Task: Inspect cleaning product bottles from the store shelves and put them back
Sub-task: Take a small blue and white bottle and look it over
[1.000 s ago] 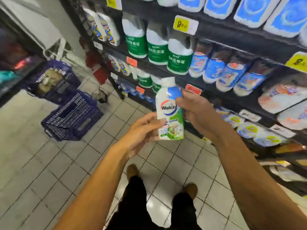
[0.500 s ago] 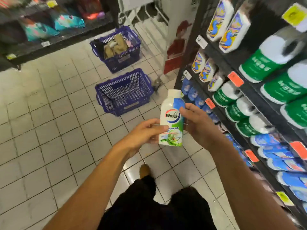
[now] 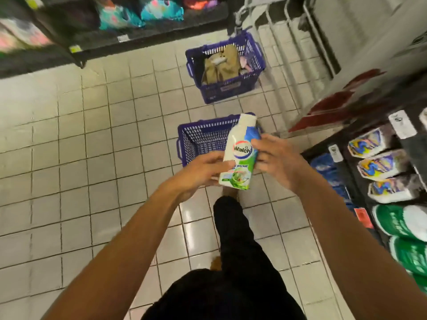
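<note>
I hold a white Walch bottle (image 3: 240,155) with a blue and green label in both hands, in front of me at mid-frame, tilted slightly with its cap pointing away. My left hand (image 3: 203,172) grips its lower left side, thumb across the label. My right hand (image 3: 277,158) grips its right side. The store shelves (image 3: 360,135) stand at my right, holding multicoloured packs (image 3: 379,166), green and white bottles (image 3: 404,225) and blue packs (image 3: 325,167).
An empty blue shopping basket (image 3: 196,139) sits on the tiled floor right behind the bottle. A second blue basket (image 3: 231,88) with brown items stands farther off. A dark shelf unit (image 3: 80,42) runs along the top left. My legs are below.
My view has swung left, away from the shelves, so they now sit at the right edge and the baskets lie straight ahead. Both hands keep hold of the bottle.
</note>
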`<state>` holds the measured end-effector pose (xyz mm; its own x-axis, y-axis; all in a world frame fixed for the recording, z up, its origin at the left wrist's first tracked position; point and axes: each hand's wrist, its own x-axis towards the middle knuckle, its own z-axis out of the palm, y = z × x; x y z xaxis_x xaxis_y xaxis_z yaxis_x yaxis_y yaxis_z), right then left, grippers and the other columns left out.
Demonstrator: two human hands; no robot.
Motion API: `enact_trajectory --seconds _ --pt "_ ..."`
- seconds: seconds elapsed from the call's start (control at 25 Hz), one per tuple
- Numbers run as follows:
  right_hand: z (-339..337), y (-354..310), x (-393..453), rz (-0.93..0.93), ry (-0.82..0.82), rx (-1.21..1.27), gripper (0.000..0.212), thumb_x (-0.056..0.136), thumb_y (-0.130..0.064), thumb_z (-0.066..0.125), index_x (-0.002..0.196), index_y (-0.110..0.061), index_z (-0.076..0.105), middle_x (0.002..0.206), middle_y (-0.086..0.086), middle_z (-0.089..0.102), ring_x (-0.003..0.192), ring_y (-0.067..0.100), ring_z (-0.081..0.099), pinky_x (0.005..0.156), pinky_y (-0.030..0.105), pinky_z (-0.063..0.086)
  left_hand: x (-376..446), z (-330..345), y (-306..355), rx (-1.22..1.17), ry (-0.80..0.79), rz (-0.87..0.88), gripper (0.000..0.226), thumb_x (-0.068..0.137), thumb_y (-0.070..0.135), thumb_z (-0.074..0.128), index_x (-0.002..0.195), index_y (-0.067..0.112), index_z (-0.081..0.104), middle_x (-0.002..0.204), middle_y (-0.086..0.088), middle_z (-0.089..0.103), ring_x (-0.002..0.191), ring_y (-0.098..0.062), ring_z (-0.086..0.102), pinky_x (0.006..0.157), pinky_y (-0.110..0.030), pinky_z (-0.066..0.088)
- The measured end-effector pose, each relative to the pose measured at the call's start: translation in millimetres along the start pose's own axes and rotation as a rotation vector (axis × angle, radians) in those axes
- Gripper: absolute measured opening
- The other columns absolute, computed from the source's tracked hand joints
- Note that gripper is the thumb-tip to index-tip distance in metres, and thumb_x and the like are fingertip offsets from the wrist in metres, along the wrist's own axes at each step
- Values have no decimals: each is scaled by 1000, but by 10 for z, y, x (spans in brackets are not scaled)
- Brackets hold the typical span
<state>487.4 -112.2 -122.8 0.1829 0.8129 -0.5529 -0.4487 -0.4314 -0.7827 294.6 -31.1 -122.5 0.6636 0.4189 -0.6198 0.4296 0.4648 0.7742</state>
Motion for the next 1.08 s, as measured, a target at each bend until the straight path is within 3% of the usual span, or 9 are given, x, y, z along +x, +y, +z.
enact_trajectory --seconds 0.2,0.36,0.48,0.56,0.6,0.72,0.84,0.92,1.08 --pt "-55 -427 1588 156 -71 -204 40 86 -10 73 123 -8 58 115 10 70 99 23 73 79 35 62 1233 -819 383 14 26 -117 35 97 21 57 132 19 58 122 -5 69 110 -23 67 92 -36 54" --pt "-65 -158 2691 265 -172 -327 33 85 -2 72 113 -15 61 105 0 71 88 7 72 70 21 60 2068 -1429 168 44 56 -205 34 98 12 56 131 19 59 120 -1 70 104 -16 68 80 -24 55" --pt "-44 472 3444 318 -119 -374 38 79 -2 79 107 -23 64 99 -6 72 86 4 71 63 20 58 2707 -1823 -327 -49 166 -271 29 96 5 58 121 16 63 114 3 71 101 -11 67 82 -23 56" --pt "-7 1020 3889 331 -26 -347 38 77 -2 80 100 -28 63 98 -5 71 92 12 70 74 31 61 3132 -2063 -669 -122 316 -340 27 95 5 60 122 7 62 124 -7 66 110 -20 63 97 -33 51" --pt "15 1279 4088 336 46 -330 39 77 -2 81 99 -28 61 98 -5 69 93 15 68 78 32 60 3322 -2187 -803 -132 389 -369 28 94 6 62 122 5 61 128 -11 64 110 -21 62 97 -33 49" --pt "83 2082 4737 345 281 -379 48 76 -8 83 110 -20 52 102 -4 60 92 15 59 75 26 49 3852 -2656 -1200 -163 523 -369 21 93 6 62 113 7 65 114 -13 68 94 -16 61 83 -30 49" --pt "166 2942 5454 332 424 -404 51 78 -10 81 111 -21 43 96 -12 51 83 9 54 70 22 45 4255 -3349 -1646 -158 606 -330 13 89 4 61 90 15 69 89 -4 72 76 -11 67 67 -24 55" --pt "236 3457 5909 321 479 -434 47 82 -11 78 112 -18 43 95 -9 50 82 15 53 73 25 45 4451 -3865 -2002 -150 681 -347 16 92 6 56 90 16 68 95 -6 73 86 -16 70 75 -30 57" --pt "418 4194 6537 270 546 -445 39 85 -8 75 112 -7 47 96 -1 55 87 20 55 78 30 44 4637 -4503 -2687 -113 595 -549 15 100 12 50 102 11 65 108 -14 71 96 -25 69 81 -36 56"
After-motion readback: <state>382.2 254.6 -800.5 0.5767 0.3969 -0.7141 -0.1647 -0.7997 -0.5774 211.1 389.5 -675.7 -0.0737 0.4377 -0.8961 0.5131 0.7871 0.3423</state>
